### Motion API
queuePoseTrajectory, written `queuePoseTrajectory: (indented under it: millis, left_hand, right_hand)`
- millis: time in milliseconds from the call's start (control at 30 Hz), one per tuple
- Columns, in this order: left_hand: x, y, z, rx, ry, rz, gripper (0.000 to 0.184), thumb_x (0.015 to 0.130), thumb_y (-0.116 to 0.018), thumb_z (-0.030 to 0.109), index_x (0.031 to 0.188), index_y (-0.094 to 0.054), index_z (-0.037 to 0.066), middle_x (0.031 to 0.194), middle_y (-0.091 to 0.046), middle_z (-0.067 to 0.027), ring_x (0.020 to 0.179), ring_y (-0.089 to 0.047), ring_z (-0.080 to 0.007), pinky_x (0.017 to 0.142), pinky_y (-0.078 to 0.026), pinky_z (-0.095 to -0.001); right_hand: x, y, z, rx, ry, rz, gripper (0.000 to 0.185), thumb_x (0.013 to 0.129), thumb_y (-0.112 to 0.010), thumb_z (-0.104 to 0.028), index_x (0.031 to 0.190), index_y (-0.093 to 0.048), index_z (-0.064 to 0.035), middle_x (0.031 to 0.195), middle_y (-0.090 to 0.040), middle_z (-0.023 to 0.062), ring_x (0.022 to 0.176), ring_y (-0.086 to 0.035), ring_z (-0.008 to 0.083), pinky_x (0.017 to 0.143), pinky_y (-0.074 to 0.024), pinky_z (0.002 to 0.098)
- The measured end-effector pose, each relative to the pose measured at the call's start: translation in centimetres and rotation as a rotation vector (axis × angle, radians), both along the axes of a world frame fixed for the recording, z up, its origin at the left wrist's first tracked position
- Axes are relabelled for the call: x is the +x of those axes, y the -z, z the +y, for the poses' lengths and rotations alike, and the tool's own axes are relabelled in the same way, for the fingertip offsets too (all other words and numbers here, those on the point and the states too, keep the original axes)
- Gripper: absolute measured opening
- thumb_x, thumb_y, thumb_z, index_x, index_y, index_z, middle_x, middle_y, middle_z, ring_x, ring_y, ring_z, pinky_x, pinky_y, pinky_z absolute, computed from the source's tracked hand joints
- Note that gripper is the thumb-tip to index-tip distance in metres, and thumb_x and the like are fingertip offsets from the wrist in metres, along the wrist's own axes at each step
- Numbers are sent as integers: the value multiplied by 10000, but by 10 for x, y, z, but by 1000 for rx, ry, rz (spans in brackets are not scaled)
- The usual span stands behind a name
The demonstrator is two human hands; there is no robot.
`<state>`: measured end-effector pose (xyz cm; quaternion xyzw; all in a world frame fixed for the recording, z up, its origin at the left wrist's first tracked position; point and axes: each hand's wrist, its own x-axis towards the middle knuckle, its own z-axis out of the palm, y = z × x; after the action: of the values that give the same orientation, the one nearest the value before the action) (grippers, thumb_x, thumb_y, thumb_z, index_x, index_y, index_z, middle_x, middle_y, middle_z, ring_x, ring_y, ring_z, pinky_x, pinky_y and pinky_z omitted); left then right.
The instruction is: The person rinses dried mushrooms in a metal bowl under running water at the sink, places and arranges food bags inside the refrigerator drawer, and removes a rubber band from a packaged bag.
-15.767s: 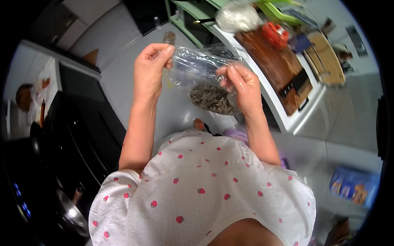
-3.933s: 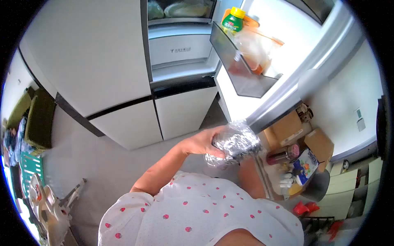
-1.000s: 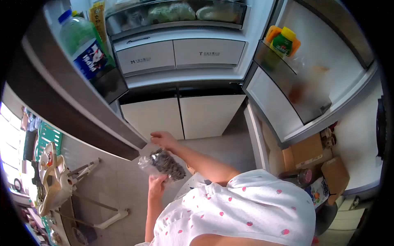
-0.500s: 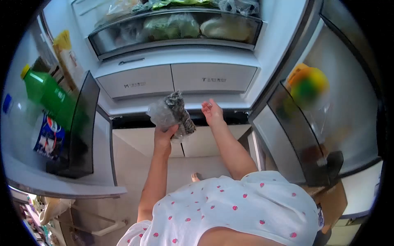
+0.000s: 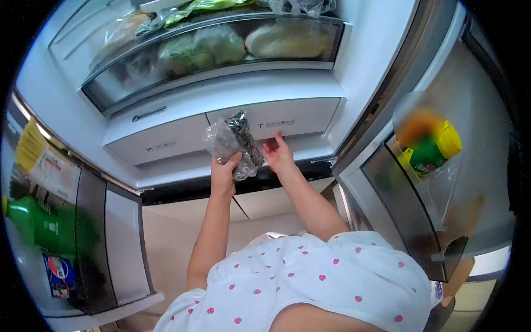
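Note:
In the head view my left hand [image 5: 225, 172] is closed around a crumpled clear plastic bag [image 5: 239, 141] with dark, dried-looking contents that I cannot name. My right hand [image 5: 280, 157] is just right of the bag, palm up, fingers apart and holding nothing. One fingertip overlaps the lower edge of the right fridge drawer [image 5: 310, 115], marked T; whether it touches is unclear. The bag hangs in front of the seam between that drawer and the left one [image 5: 182, 134], marked M. Both drawers are closed.
Above is a see-through crisper drawer [image 5: 124, 83] with bagged cabbage-like vegetables [image 5: 287, 40]. The open left door holds a green bottle [image 5: 41, 224] and a blue Pepsi pack [image 5: 58, 275]. On the open right door's shelf stands a yellow-capped green bottle [image 5: 434, 152].
My view has tilted and shifted, bringing the drawers closer. My right hand has moved up to the right drawer's lower edge. The bag stays in my left hand, now overlapping the drawer fronts.

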<state>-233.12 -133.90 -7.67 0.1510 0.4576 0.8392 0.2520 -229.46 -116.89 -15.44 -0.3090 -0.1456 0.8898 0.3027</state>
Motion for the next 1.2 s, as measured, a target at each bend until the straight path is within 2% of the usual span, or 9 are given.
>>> queuePoseTrajectory:
  millis: [367,433,800,867,967,1033,1100,1133,1200]
  left_hand:
    - [0,-45,-25,-70,13,81,456,695,-679,-14,1104,-480,26,993,-570,-59,897,-550,-169,784,-440,-289]
    - [2,-58,-33,-123,46,127,448,690,-674,-30,1093,-483,16,987,-574,-64,871,-559,-168,762,-447,-282]
    - [2,-126,-38,34,-72,443,442,688,-634,-65,1099,-485,1,981,-572,-76,870,-558,-173,772,-447,-282]
    - [-1,-132,-31,74,-75,460,455,692,-634,-63,1113,-479,7,1000,-568,-76,891,-554,-173,784,-444,-282]
    - [-2,-135,-22,5,-107,506,469,700,-635,-70,1130,-469,21,1030,-560,-71,931,-542,-169,800,-439,-284]
    - [-7,-132,-17,5,-69,541,486,702,-653,-61,1139,-462,28,1050,-556,-68,957,-532,-164,819,-431,-287]
    - [-10,-128,-10,19,-34,530,493,696,-668,-50,1137,-462,27,1048,-557,-68,954,-533,-163,826,-428,-287]
    - [-11,-124,-8,35,0,517,500,690,-683,-38,1135,-462,25,1046,-559,-68,951,-535,-161,833,-425,-287]
    - [-14,-119,-6,33,10,491,504,690,-684,-38,1137,-459,23,1048,-559,-68,949,-535,-160,837,-424,-288]
  right_hand:
    - [18,10,-21,127,-13,158,146,751,-612,-59,867,-528,-79,825,-534,56,757,-509,204,753,-434,342]
    - [31,-6,-38,115,31,-148,150,748,-578,-21,872,-520,-81,835,-549,57,744,-532,196,726,-445,347]
    - [91,-21,-76,258,-49,-362,144,812,-492,-72,953,-519,-76,865,-603,53,752,-595,176,621,-456,302]
    - [104,-36,-76,440,-518,-503,157,826,-519,-133,961,-549,-58,848,-627,59,727,-610,162,599,-452,273]
    - [109,-75,-93,806,-782,-474,200,836,-541,-192,968,-580,-47,833,-637,64,718,-609,140,568,-432,235]
    - [108,-107,-105,883,-689,-387,209,837,-550,-175,979,-584,-25,834,-630,74,719,-600,120,584,-442,231]
    - [103,-129,-111,1095,-245,-142,181,838,-546,-132,957,-575,0,837,-625,69,743,-594,109,640,-463,247]
    - [102,-143,-111,1094,-253,-143,181,838,-546,-132,957,-575,0,837,-625,69,743,-594,109,640,-463,247]
    - [96,-170,-104,1479,162,-288,164,804,-558,-72,940,-571,17,833,-625,86,759,-602,157,699,-473,287]
